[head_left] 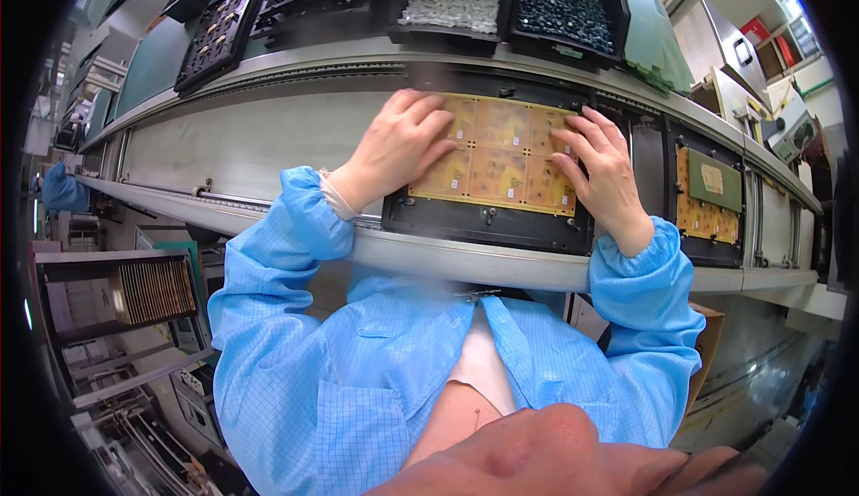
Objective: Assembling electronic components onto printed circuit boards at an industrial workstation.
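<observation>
A yellow circuit board panel [506, 172], marked off into several like sections, lies in a black carrier frame [447, 211] on the conveyor before me. My left hand [400, 141] is at the panel's left edge, its fingers apart and their tips over the border. At the opposite edge, my right hand [609, 170] has its fingers spread and slightly bent, the tips touching the panel's top. Neither hand is wrapped round anything. The undersides of the fingertips are hidden.
Beyond the rail stand a black bin of clear small parts [450, 15] and a bin of dark small parts [571, 8]. Black component trays [219, 35] lie farther left. On the right, another carrier [682, 224] holds a yellow panel under a green block [714, 177]. A slotted rack [154, 292] stands lower left.
</observation>
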The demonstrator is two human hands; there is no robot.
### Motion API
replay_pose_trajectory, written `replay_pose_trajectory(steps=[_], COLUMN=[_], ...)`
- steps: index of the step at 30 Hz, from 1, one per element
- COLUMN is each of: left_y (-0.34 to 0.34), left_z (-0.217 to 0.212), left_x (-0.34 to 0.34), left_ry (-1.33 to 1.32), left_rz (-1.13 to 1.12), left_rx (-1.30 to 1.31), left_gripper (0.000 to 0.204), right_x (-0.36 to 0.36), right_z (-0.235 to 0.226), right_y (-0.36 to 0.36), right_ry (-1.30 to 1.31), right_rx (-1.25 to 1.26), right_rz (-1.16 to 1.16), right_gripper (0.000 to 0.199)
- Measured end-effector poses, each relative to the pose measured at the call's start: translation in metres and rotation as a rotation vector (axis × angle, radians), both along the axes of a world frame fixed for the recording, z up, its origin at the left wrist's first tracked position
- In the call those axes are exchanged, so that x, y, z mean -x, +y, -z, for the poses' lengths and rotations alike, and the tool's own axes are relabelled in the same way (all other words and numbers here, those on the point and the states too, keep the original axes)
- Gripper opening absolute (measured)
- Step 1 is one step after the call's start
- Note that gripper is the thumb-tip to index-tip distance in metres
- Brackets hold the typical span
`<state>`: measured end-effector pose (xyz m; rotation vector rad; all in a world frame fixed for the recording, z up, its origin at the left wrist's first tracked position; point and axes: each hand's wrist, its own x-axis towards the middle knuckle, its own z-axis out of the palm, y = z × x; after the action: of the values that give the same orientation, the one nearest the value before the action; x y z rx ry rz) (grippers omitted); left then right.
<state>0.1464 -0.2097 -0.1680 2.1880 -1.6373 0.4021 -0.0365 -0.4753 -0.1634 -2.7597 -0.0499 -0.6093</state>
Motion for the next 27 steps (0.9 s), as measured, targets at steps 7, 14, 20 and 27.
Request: replay_pose_trajectory(steps=[7,14,20,27], left_y=[0.013,0.009,0.000,-0.013], left_z=[-0.007,-0.001,-0.005,-0.015], left_x=[0.012,0.001,-0.051,-0.065], left_ry=[0.080,0.037,-0.075,-0.032], left_rz=[0.015,0.093,-0.162,-0.202], left_rx=[-0.075,-0.079,0.017,-0.155], left_gripper=[0.036,0.031,0.015,0.012], right_x=[0.009,-0.004,-0.012,-0.033], right_z=[0.000,-0.002,-0.006,0.016], right_y=[0.005,0.002,-0.026,-0.041], right_ry=[0.031,0.053,-0.015,-0.115], right_rx=[0.097,0.156,-0.060,0.017], right_rz=[-0.007,-0.039,0.021,0.241], right_gripper=[0.028,0.026,0.023,0.012])
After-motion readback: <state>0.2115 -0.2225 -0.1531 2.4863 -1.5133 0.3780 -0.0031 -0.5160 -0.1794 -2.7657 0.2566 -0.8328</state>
